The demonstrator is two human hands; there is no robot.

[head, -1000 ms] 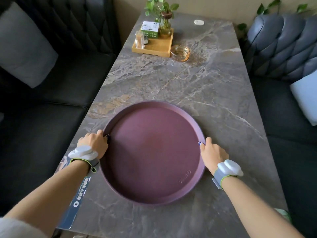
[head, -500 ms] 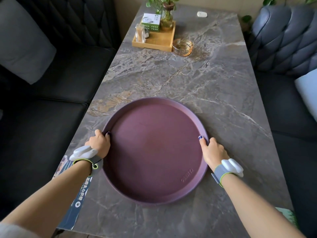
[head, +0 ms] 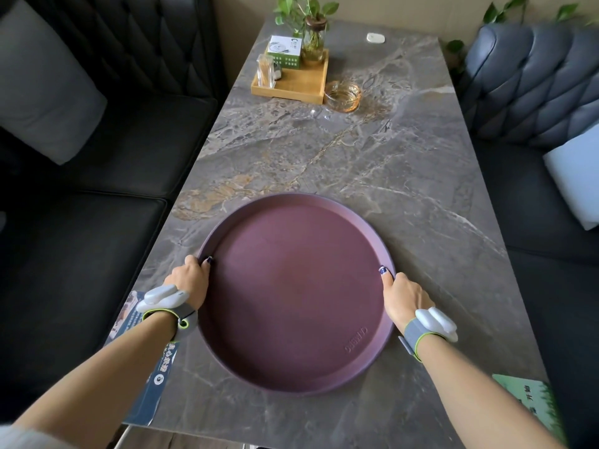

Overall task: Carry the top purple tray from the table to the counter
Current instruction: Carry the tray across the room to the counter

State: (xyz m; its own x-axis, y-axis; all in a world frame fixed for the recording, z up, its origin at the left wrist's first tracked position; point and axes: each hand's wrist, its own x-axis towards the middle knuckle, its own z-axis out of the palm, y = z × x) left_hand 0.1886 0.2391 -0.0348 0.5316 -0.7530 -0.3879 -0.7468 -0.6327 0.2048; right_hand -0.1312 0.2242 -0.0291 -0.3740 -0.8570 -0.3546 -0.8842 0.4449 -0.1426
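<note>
A round purple tray [head: 296, 293] lies on the near half of the marble table [head: 372, 163]. My left hand [head: 191, 280] grips its left rim, thumb hooked over the edge into the tray. On the opposite side my right hand [head: 405, 296] grips the right rim, thumb on top of the edge. Whether another tray sits beneath it I cannot tell. No counter is in view.
At the table's far end stand a wooden tray [head: 291, 81] with a plant jar, a box and a toothpick holder, and an amber glass ashtray [head: 343, 96]. Dark sofas [head: 97, 176] flank both sides. A blue leaflet [head: 146, 384] and a green card [head: 528, 406] lie near the front edge.
Both hands have kept their hold on the tray's rims, thumbs settling over the edge. The view has shifted slightly; the tray sits about where it was.
</note>
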